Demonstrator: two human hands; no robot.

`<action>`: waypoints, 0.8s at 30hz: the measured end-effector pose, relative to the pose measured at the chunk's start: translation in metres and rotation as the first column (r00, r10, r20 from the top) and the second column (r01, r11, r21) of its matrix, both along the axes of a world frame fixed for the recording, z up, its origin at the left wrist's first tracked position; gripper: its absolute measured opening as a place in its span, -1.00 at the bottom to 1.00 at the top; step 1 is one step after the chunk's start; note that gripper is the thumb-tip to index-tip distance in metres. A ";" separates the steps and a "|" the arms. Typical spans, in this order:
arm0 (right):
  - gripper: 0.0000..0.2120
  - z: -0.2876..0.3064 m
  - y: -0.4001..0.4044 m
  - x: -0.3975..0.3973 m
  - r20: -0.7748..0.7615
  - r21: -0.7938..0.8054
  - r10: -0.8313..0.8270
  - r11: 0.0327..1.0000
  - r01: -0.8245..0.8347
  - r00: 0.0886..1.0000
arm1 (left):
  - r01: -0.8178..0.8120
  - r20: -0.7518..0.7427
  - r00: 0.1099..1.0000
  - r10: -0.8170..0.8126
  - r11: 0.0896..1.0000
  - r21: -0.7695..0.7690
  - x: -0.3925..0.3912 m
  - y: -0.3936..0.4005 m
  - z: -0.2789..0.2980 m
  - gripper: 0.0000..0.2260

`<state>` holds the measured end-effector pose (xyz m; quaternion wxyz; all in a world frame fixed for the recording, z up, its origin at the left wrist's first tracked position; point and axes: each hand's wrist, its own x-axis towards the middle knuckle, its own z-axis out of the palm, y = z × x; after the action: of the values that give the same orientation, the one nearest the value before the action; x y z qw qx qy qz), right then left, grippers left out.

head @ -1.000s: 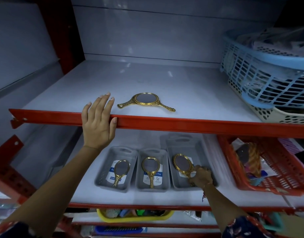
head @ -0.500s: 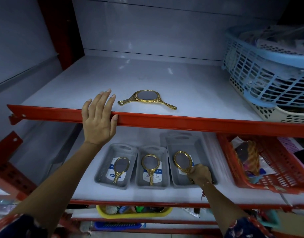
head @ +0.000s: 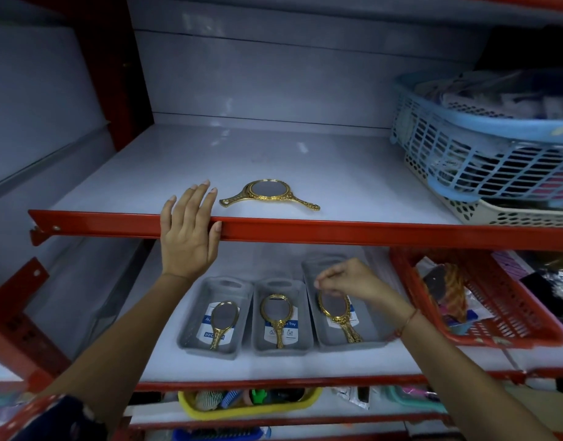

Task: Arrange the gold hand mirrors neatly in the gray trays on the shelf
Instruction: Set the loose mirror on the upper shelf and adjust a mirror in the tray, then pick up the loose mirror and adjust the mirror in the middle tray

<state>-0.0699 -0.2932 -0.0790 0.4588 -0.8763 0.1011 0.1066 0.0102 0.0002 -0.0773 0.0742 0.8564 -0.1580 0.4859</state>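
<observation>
Hovering over the right gray tray (head: 374,340), the right hand (head: 353,281) hides the top rim of its gold hand mirror (head: 335,313); its curled fingers (head: 321,280) blur, grip unclear. Left hand (head: 187,237) lies spread on the shelf edge (head: 337,232).

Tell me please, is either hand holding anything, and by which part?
Right hand fingers pinch the top rim of the mirror in the rightmost tray; left hand only rests on the shelf edge.

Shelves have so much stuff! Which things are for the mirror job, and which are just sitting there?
For the job: three gray trays, the mirrors in them, the gold mirrors on the upper shelf.

Just sitting there: blue basket, cream basket, red basket, yellow tray.
</observation>
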 end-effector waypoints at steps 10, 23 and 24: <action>-0.86 0.136 0.042 0.000 0.329 0.205 -0.012 0.977 -0.059 0.944 | 0.014 -0.092 0.996 -0.013 1.000 0.010 -0.007 0.002 0.005 -0.53; -0.49 0.141 0.046 0.111 -0.130 -0.279 0.015 0.959 -0.051 0.991 | -0.015 -0.199 0.980 0.026 0.999 0.053 -0.010 0.005 0.009 -0.52; -0.49 0.141 0.048 0.112 -0.140 -0.285 0.025 0.956 -0.064 0.990 | -0.014 -0.201 0.979 0.024 0.999 0.050 -0.010 0.005 0.009 -0.51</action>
<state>0.0424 -0.2454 0.0621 0.3155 -0.9268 0.1266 0.1598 0.0004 0.0047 -0.0683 0.0643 0.9042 -0.1534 0.3934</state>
